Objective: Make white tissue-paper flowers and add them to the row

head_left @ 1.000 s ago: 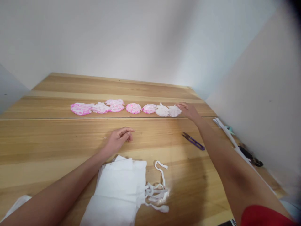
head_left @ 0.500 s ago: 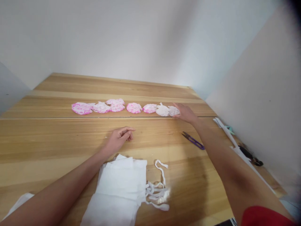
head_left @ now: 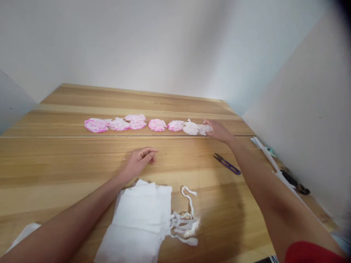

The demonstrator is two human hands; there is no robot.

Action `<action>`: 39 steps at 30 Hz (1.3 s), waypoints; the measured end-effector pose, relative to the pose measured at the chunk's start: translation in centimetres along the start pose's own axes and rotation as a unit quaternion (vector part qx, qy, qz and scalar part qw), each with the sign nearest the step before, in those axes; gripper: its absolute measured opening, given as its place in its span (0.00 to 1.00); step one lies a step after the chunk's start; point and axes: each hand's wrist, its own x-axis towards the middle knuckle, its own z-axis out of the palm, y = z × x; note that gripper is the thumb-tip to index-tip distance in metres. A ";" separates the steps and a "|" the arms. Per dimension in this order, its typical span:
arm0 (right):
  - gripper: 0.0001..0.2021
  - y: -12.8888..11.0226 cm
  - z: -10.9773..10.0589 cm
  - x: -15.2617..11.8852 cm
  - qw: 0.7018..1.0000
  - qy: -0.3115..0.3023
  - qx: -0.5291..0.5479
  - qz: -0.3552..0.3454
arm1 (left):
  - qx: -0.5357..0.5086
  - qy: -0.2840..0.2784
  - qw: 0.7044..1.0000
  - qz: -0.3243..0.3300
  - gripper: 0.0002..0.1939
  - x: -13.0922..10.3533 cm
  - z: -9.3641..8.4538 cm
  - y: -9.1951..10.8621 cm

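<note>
A row of crumpled tissue-paper flowers lies along the far part of the table. Several are edged in pink, like the leftmost pink-and-white flower (head_left: pixel 96 125); towards the right end sits a white flower (head_left: pixel 191 128). Around the last white flower (head_left: pixel 204 129), at the right end, my right hand (head_left: pixel 218 130) has its thumb and index finger, one on each side. My left hand (head_left: pixel 143 157) rests on the wood nearer me, index finger stretched out, other fingers loosely curled, holding nothing. Below it lies a stack of white tissue sheets (head_left: pixel 142 215).
Purple thread snips (head_left: pixel 227 164) lie below my right hand. Twisted white strips (head_left: pixel 186 219) are beside the stack. Along the right edge are white paper strips (head_left: pixel 264 148) and a black-handled tool (head_left: pixel 294 182). Walls bound the wooden table (head_left: pixel 82 164).
Hardly anything differs. The view has shifted slightly, and my right hand stays at the last white flower. My left hand keeps its place.
</note>
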 end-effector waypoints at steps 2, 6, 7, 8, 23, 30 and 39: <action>0.37 -0.7 -0.4 0.2 1.000 0.002 0.003 -0.009 | 0.001 -0.005 1.000 0.001 0.14 0.0 0.0 -0.1; 0.39 -2.6 -0.6 1.4 1.000 -0.003 -0.006 -0.029 | 0.000 -0.006 1.000 0.004 0.14 0.1 0.0 -0.3; 0.38 -3.0 -0.5 1.8 0.999 -0.007 -0.010 -0.033 | -0.001 -0.006 1.000 0.005 0.14 0.1 0.0 -0.2; 0.36 -3.4 -0.4 2.2 0.999 -0.011 -0.014 -0.038 | -0.001 -0.007 1.000 0.004 0.14 0.1 0.0 -0.2; 0.26 -7.5 -1.9 1.2 0.997 0.045 -0.017 -0.064 | -0.019 -0.008 1.000 0.004 0.14 0.1 0.2 0.5; 0.20 -12.3 -1.3 -2.0 0.992 0.096 0.024 -0.083 | -0.021 -0.010 1.000 0.010 0.12 0.3 0.6 0.5; 0.19 -16.9 1.7 -2.4 0.987 0.067 0.065 -0.133 | 0.019 -0.025 0.998 0.051 0.15 0.6 0.7 -0.6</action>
